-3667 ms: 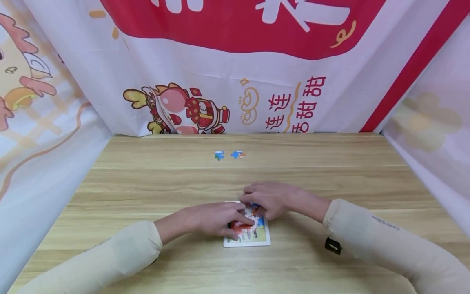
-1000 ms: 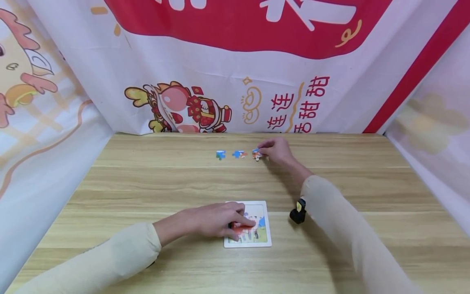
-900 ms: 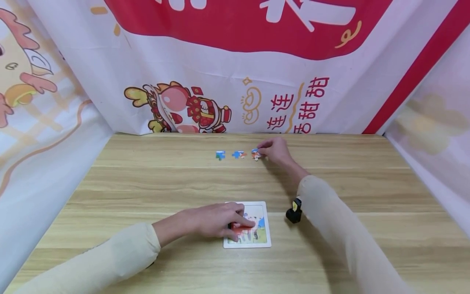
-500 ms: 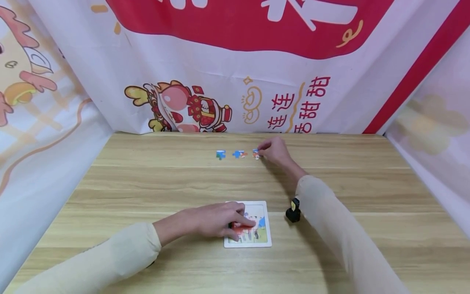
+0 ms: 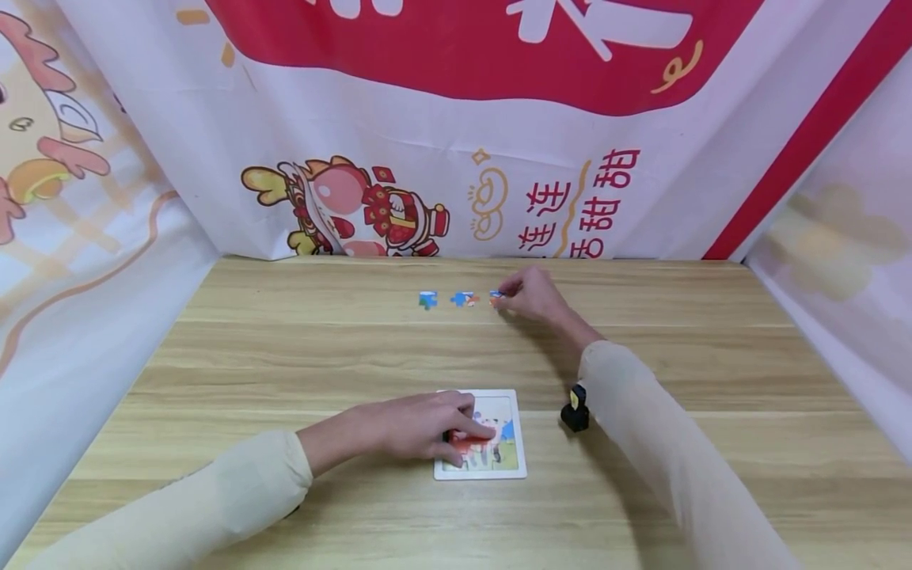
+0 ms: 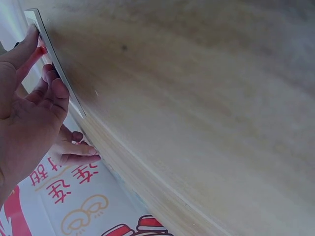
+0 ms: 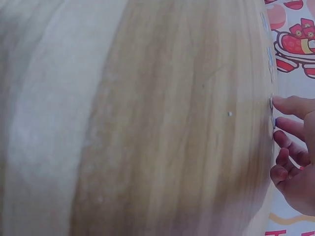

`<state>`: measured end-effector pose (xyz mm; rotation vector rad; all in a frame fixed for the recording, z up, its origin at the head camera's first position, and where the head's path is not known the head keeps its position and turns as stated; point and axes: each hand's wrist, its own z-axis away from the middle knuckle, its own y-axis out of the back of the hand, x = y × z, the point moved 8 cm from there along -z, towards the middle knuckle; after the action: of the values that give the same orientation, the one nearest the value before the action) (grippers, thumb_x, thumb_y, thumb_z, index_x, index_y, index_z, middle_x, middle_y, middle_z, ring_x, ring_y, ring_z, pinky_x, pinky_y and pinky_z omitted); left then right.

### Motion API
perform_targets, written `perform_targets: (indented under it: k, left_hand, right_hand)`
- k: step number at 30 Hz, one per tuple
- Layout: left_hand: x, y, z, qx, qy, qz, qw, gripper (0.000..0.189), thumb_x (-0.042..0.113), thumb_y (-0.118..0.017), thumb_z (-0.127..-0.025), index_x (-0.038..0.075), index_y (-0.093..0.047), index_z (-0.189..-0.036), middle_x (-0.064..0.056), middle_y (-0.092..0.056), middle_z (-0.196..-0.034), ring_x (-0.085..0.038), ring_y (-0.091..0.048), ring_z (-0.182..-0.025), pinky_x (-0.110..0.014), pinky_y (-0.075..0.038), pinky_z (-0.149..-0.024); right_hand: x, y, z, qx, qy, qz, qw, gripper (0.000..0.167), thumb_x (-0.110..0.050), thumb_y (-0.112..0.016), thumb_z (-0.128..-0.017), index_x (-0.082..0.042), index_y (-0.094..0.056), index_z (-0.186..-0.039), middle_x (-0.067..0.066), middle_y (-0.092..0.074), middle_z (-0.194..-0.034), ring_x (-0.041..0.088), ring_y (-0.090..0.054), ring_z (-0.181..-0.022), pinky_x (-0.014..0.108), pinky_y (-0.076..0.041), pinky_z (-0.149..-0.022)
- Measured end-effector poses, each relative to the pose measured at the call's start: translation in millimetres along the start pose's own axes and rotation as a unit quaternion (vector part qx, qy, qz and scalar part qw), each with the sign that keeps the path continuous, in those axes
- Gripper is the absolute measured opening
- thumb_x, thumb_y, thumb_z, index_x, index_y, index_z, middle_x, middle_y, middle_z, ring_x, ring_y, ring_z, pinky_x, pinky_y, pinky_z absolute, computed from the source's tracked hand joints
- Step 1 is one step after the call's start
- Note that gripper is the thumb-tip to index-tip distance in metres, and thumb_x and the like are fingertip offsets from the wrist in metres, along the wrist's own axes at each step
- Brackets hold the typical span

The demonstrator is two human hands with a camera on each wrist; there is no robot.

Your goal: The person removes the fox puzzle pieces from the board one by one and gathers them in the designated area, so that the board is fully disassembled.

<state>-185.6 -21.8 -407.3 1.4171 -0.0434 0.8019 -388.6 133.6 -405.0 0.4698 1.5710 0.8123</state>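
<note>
From head: pinching a puzzle piece (image 5: 495, 298) with the right hand (image 5: 534, 296), the nearer one; lying left of these fingers, partly covered, beyond the puzzle frame (image 5: 480, 475), with long axis not possible to tell. From left wrist: resting the left hand (image 6: 30, 115) upon the frame, gripping nothing. From right wrist: holding the piece between thumb and finger.
</note>
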Motion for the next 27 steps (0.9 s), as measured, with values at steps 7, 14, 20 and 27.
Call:
perform_targets:
  k: [7,14,20,27]
  left_hand:
    - [-0.6,-0.5,0.2,-0.004,0.01,0.005,0.9999,0.05,0.032,-0.073,-0.097,0.022,-0.062,-0.145,0.008,-0.047,-0.101,-0.007,-0.043,-0.089,-0.02,-0.039,-0.076]
    - [-2.2,0.6,-0.1,-0.004,0.018,0.012,0.9998,0.05,0.032,-0.074,-0.097,0.023,-0.062,-0.145,0.007,-0.048,-0.1,-0.007,-0.043,-0.087,-0.021,-0.04,-0.075]
    - [-1.2,2.9,0.1,0.0,0.016,0.013,0.9998,0.05,0.031,-0.077,-0.095,0.023,-0.064,-0.143,0.006,-0.048,-0.097,-0.007,-0.043,-0.085,-0.021,-0.039,-0.073]
    - [-2.8,3.4,0.2,0.014,0.005,0.05,0.9986,0.049,0.025,-0.077,-0.095,0.017,-0.065,-0.142,0.005,-0.051,-0.1,-0.008,-0.047,-0.089,-0.02,-0.043,-0.076]
  right_hand:
    - [-2,0,-0.9,-0.014,-0.002,0.018,0.9997,0.021,-0.013,-0.082,-0.089,-0.003,-0.078,-0.108,0.011,-0.073,-0.098,0.02,-0.06,-0.081,0.029,-0.05,-0.065]
    - [-9,6,7.1,-0.009,0.017,0.005,0.9998,0.031,-0.015,-0.08,-0.091,0.001,-0.075,-0.116,0.013,-0.069,-0.1,0.024,-0.062,-0.088,0.03,-0.053,-0.069]
    - [-23,12,31.0,-0.012,0.079,0.018,0.9966,0.022,-0.01,-0.076,-0.092,0.003,-0.077,-0.111,0.013,-0.07,-0.097,0.027,-0.064,-0.088,0.036,-0.054,-0.075]
    - [-30,8,66.5,-0.041,0.118,0.018,0.992,0.017,-0.006,-0.077,-0.092,0.004,-0.077,-0.106,0.011,-0.073,-0.088,0.023,-0.065,-0.077,0.03,-0.054,-0.068]
